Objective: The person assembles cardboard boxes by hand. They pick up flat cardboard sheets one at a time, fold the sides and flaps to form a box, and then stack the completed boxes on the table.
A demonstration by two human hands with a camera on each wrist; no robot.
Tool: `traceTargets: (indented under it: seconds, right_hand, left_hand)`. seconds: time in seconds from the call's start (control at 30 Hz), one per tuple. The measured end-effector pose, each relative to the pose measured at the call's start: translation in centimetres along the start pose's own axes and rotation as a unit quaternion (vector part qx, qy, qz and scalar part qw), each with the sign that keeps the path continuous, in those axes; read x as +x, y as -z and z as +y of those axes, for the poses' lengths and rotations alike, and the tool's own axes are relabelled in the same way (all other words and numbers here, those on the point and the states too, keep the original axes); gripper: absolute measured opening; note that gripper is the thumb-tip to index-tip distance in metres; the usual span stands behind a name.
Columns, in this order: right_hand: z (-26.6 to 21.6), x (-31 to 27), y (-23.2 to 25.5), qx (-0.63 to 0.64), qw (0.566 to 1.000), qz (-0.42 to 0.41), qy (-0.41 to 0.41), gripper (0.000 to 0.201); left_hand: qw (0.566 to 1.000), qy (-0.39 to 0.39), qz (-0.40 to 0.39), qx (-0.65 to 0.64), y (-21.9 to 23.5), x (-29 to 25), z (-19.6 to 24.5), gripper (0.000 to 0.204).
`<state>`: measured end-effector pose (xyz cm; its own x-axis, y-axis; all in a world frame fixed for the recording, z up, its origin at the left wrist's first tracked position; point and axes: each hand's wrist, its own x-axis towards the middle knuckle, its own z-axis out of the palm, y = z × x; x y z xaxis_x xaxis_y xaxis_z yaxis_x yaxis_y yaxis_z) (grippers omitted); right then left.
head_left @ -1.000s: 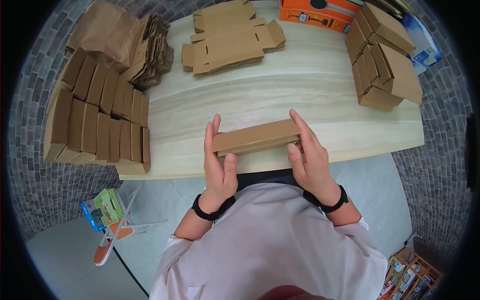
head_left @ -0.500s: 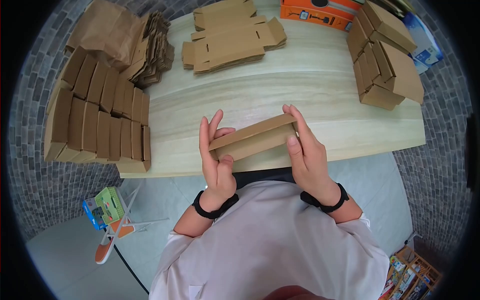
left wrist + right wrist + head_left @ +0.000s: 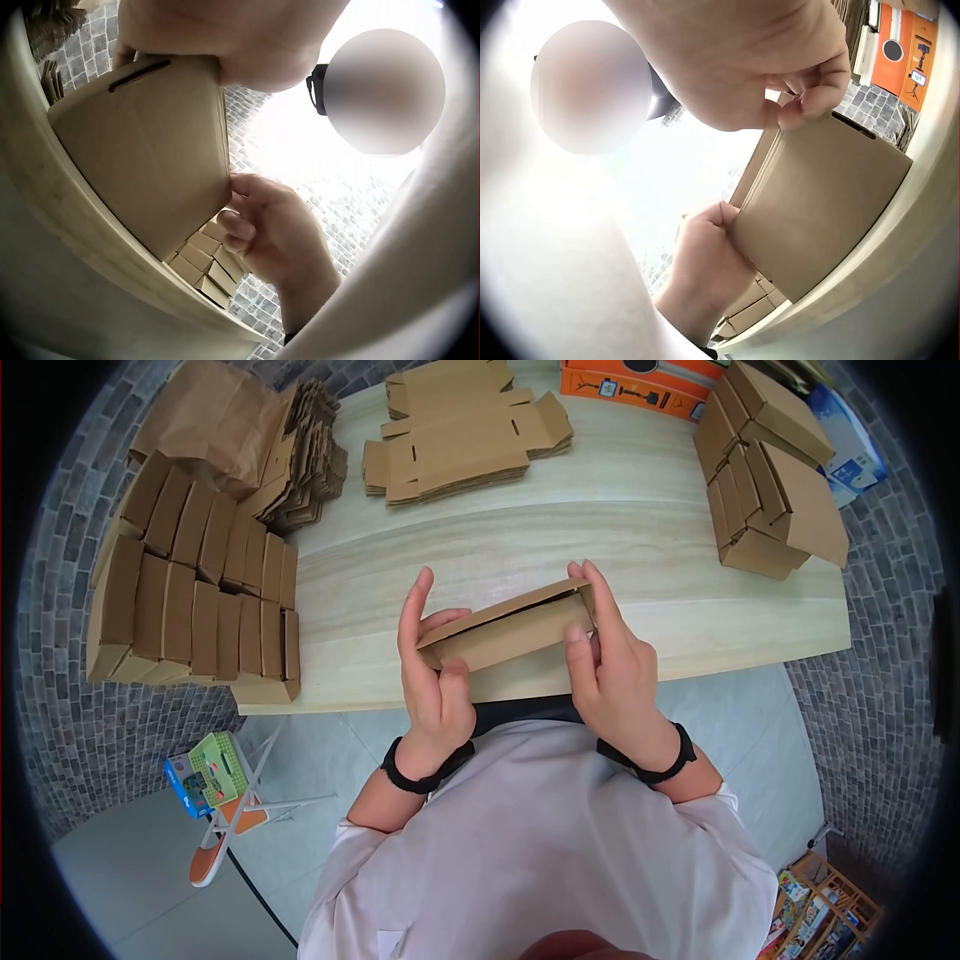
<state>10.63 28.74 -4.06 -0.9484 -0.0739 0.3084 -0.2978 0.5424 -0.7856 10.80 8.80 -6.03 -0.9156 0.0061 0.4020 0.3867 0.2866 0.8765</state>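
Observation:
A small brown cardboard box (image 3: 515, 632) is held between both hands over the table's front edge, its left end lower in the head view. A dark slit runs beneath its upper panel. My left hand (image 3: 435, 700) grips the left end, thumb on the near face and forefinger extended upward. At the right end my right hand (image 3: 622, 675) grips, its thumb at the near face and fingers along the end. The left wrist view shows a broad panel of the box (image 3: 150, 150) with a slot; the right wrist view shows this slotted panel (image 3: 821, 202) too.
Folded boxes (image 3: 165, 605) stand in rows at the left, beside a brown paper bag (image 3: 210, 425) and stacked cardboard (image 3: 300, 460). Flat box blanks (image 3: 465, 450) lie at the back. More boxes (image 3: 755, 510) and an orange box (image 3: 630, 395) are at the right and back.
The box has tilted, its right end rising and more of its near face showing; a dark slit now shows under the upper panel. My left thumb has moved onto the near face.

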Motion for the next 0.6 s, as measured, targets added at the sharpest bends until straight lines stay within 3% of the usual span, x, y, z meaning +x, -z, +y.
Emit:
traceTargets:
  seconds: [0.07,0.13,0.23,0.6]
  right_hand:
    - [-0.1,0.1,0.0,-0.005,1.000,0.007,0.009,0.054]
    - [-0.5,0.2,0.2,0.006,1.000,-0.004,-0.019,0.055]
    - [-0.7,0.5,0.6,0.042,0.997,-0.033,-0.052,0.056]
    - [1.0,0.6,-0.4,0.108,0.993,-0.019,-0.035,0.049]
  left_hand:
    - [1.000,-0.004,-0.005,0.010,0.0,0.1,-0.3,0.070]
    - [1.000,-0.020,0.004,0.000,-0.1,-0.1,-1.3,0.050]
    - [0.999,-0.045,0.029,-0.006,-0.5,-0.4,-2.4,0.043]
    - [0.995,-0.092,0.027,-0.001,-0.2,-0.5,-3.7,0.058]
